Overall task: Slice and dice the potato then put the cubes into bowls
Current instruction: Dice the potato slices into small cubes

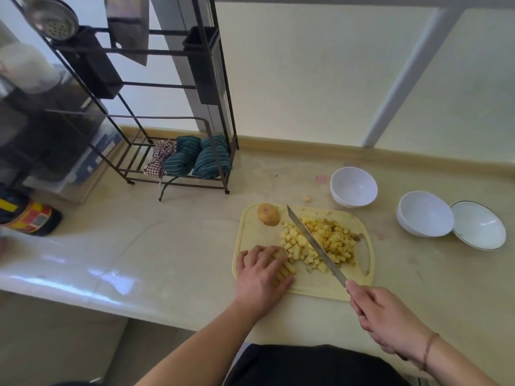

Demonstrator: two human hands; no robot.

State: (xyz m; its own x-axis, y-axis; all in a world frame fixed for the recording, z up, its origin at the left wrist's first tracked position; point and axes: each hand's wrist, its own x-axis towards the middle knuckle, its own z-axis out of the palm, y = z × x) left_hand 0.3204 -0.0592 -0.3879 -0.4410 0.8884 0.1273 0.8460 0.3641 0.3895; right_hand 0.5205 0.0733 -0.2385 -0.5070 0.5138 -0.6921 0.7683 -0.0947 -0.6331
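On the cutting board (306, 285), pale yellow potato cubes (323, 243) lie heaped.

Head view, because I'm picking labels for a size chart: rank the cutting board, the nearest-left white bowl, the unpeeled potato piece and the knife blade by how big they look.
1. cutting board
2. white bowl
3. knife blade, long but thin, so its place against the bowl is unsure
4. unpeeled potato piece

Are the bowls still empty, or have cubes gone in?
Empty. All three bowls show bare white insides; the cubes lie piled on the board.
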